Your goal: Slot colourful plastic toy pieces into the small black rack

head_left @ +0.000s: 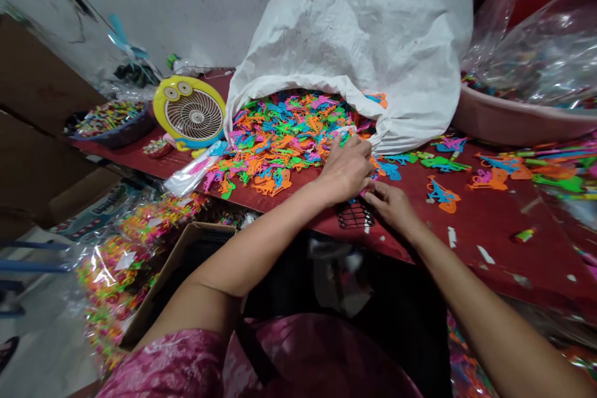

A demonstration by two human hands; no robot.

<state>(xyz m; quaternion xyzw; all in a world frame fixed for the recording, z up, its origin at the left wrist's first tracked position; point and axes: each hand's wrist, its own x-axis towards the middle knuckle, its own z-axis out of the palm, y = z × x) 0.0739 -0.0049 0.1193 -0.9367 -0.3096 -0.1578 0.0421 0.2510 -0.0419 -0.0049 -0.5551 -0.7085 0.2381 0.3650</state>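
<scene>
My left hand (346, 169) is closed at the front of the pile of small plastic toy pieces (284, 130), its fingers curled down and what they hold hidden. My right hand (392, 204) meets it from the right, thumb and fingers pinched together. A speck of pink or purple shows between the hands, too small to name. Just below them a small black grid (355, 215) lies at the table's front edge. The pieces, orange, green, blue and pink, spill from the mouth of a large white sack (354, 25) lying on the red table (494, 242).
A yellow fan (189, 109) stands left of the sack, beside a dark basin (109, 127) of small parts. At right are a pink basin (517, 118) and loose toy pieces (445, 196). Filled plastic bags (116, 267) and an open cardboard box (161, 273) sit below left.
</scene>
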